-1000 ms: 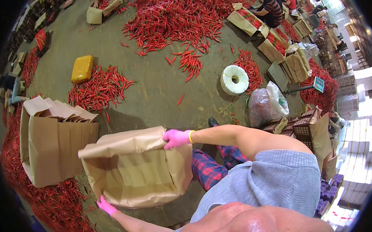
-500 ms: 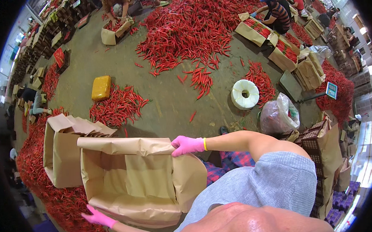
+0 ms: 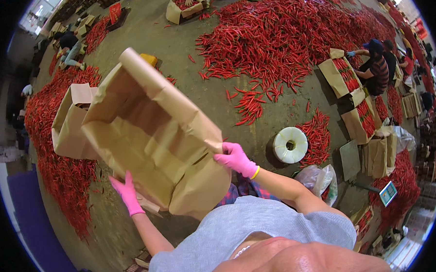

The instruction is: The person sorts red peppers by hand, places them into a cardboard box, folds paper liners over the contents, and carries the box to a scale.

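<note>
A large brown paper bag (image 3: 150, 134) is held raised and tilted before the chest, mouth open toward the camera. Its rim is pinched by the right hand (image 3: 234, 158), pink-gloved and closed; its lower side is supported by the left hand (image 3: 126, 191), fingers pressed flat against it. A second paper bag (image 3: 69, 123) stands behind on the concrete floor (image 3: 186, 79), beside red chillies (image 3: 282, 41). A white tape roll (image 3: 290, 145) lies nearby.
</note>
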